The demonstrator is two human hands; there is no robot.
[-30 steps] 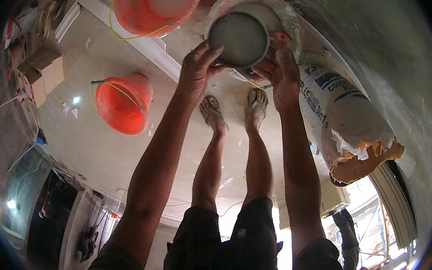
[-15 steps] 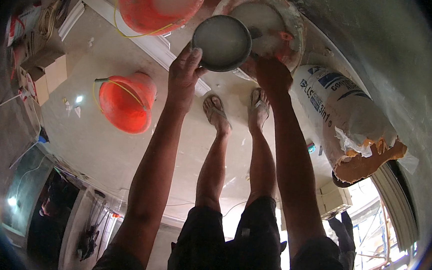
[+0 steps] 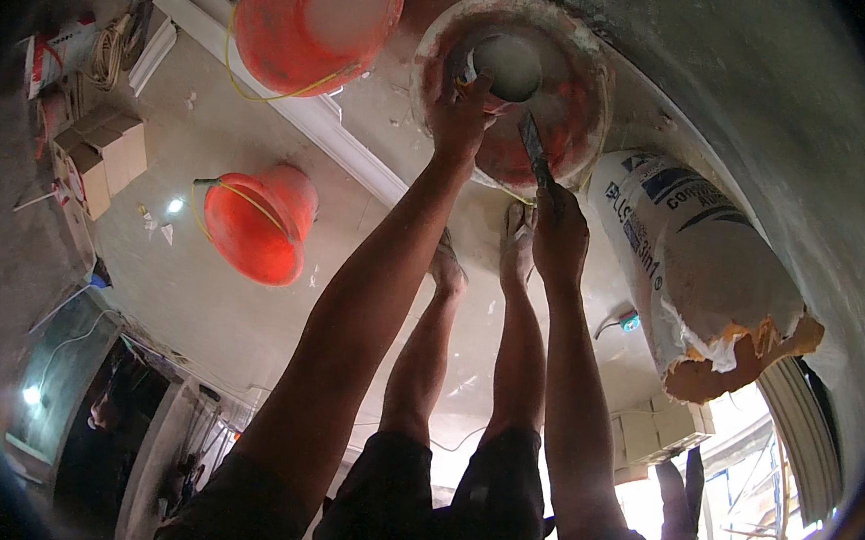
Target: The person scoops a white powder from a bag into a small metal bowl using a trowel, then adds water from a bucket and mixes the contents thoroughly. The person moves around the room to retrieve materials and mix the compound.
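At the far middle stands a large red bucket [image 3: 597, 91] with a plaster-crusted rim. Inside its opening I see a round bowl [image 3: 506, 97] with a pale grey, wet-looking surface inside. My left hand [image 3: 461, 122] grips the near left edge of this bowl, its fingers partly hidden. My right hand [image 3: 561, 237] is closed round the handle of a putty knife [image 3: 534, 149]. The knife's narrow blade points away from me, over the near side of the bucket and apart from the bowl.
Another red bucket [image 3: 269, 33] with pale contents stands far left; a smaller orange-red bucket [image 3: 255, 228] lies tilted nearer. White moulding strips [image 3: 302, 125] cross the floor. A torn white sack [image 3: 694, 258] leans at right by the wall. A cardboard box [image 3: 104, 162] sits left.
My left hand has carried the bowl away from me, down into the large bucket's opening. My right hand has drawn back toward me, and the putty knife now shows plainly.
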